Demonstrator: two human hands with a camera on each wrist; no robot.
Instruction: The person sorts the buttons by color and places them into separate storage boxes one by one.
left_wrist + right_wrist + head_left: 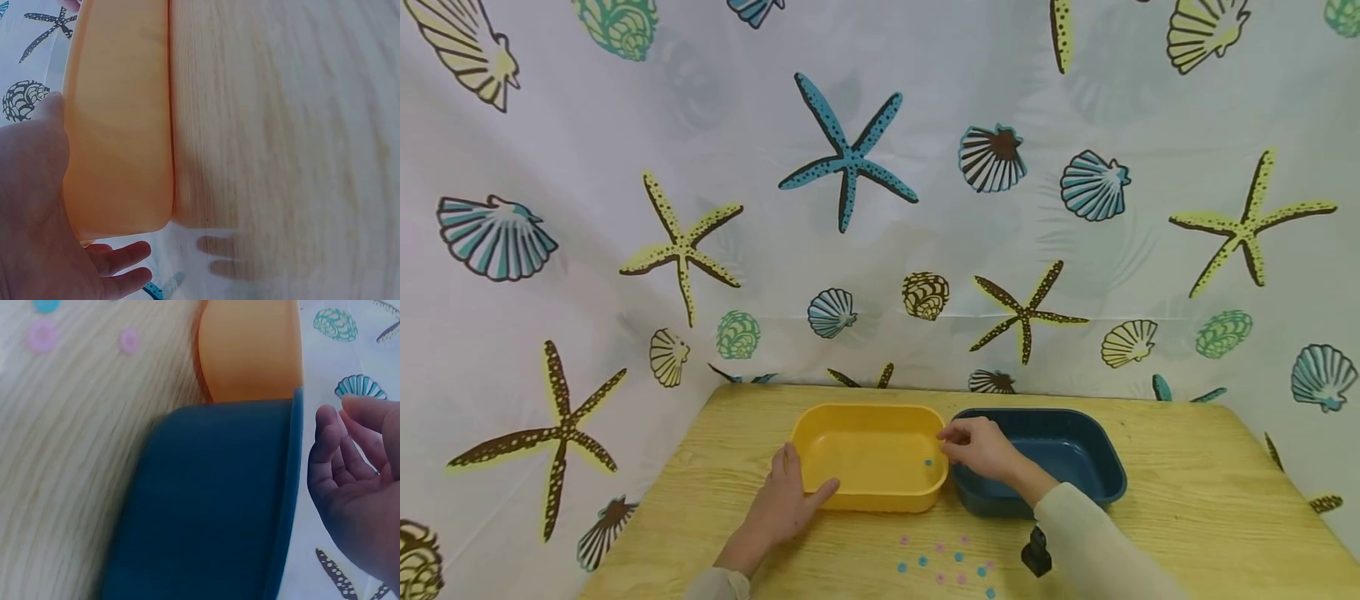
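Observation:
My left hand (pixel 784 500) rests on the left front corner of a yellow plastic bin (pixel 865 502), the thumb along the front rim and the fingers at the left side. In the left wrist view, two fingers (pixel 125 257) stretch past the bin's end. Over the adjoining rims of the yellow bin and a dark blue bin (pixel 1000 507) hovers my right hand (pixel 981 448). Its fingers are loosely curled, thumb and index fingertip close together with a small gap and nothing visible between them. One small blue button (pixel 928 462) shows within the yellow bin, below and left of that hand.
Several small pink and blue buttons (pixel 958 557) lie scattered on the wooden table (pixel 1187 483) in front of the bins. A small black device (pixel 1036 552) shows beside the right forearm. Behind the table hangs a white curtain (pixel 910 242) printed with shells and starfish.

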